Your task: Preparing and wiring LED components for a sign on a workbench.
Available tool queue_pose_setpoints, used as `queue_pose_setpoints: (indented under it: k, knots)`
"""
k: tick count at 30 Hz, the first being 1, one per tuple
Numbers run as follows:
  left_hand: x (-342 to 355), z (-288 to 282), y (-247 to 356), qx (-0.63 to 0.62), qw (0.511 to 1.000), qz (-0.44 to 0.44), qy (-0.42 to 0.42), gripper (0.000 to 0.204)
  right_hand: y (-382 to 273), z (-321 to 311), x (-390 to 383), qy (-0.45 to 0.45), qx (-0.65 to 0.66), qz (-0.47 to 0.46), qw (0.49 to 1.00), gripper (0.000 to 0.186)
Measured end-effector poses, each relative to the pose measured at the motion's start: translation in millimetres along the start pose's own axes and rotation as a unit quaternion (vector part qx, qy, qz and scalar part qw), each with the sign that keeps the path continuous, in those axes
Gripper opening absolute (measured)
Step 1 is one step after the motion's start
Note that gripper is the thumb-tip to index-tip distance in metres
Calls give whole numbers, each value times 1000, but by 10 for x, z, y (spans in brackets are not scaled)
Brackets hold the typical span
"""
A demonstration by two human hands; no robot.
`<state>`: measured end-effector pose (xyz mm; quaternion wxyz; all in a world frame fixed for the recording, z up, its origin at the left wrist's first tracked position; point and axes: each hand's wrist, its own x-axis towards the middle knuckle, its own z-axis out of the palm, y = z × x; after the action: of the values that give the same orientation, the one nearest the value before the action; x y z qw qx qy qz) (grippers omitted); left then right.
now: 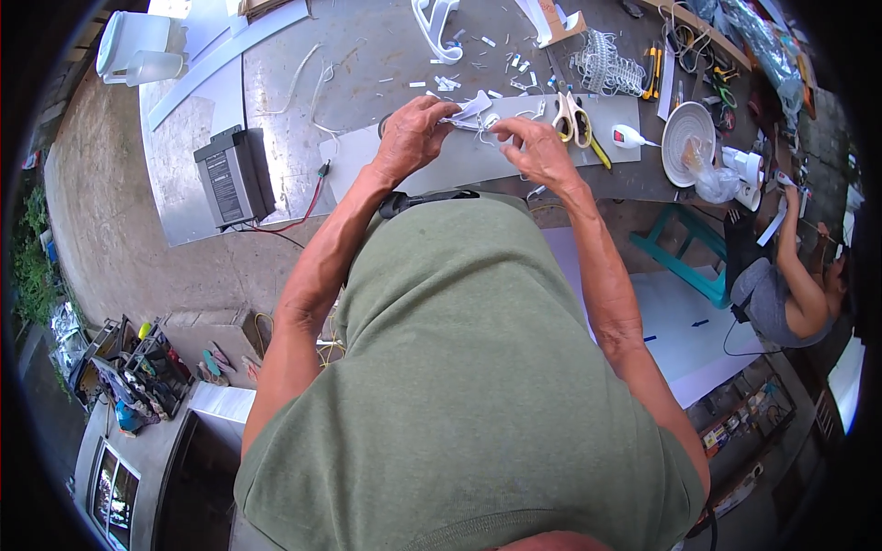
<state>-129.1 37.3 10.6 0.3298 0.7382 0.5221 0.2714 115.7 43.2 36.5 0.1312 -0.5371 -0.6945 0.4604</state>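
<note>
My left hand (415,138) is closed on a white curved plastic piece (474,107), pinching its near side with thumb and fingers. Just right of it, my right hand (540,151) has its fingers bent in toward the piece, by a small white part and thin white wire; what lies between its fingertips is too small to make out. Both hands are over a grey flat sheet (367,156) at the table's near edge. Cream-handled scissors (573,121), a yellow cutter knife (600,152) and a white glue bottle (628,137) lie to the right of my right hand.
Small white modules (447,83) are scattered beyond my hands, near a white curved strip (435,32) and a module chain (606,66). A black power supply box (228,176) sits left. At right are a round ribbed disc (682,138), a green stool (680,253) and another person (781,298).
</note>
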Motion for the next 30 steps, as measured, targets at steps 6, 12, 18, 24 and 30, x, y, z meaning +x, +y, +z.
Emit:
queue_pose_setpoints:
  k: [6,12,18,24,30]
  knots:
    - [100,192,11,-23,996,74,-42,29,-31,231,-65,30,-173,-33,984,17]
    - [271,321,-4,-41,989,115,-77,24,21,182,52,46,-110,-35,992,13]
    - [416,264,-94,-56,989,70,-117,20,-20,46,201,105,-29,-72,991,12]
    - [443,232,-68,-224,968,-72,-89,30,-58,-14,250,110,28,-21,993,12]
    - [425,194,-55,-227,965,-107,-76,32,-45,21,216,123,43,-24,991,19]
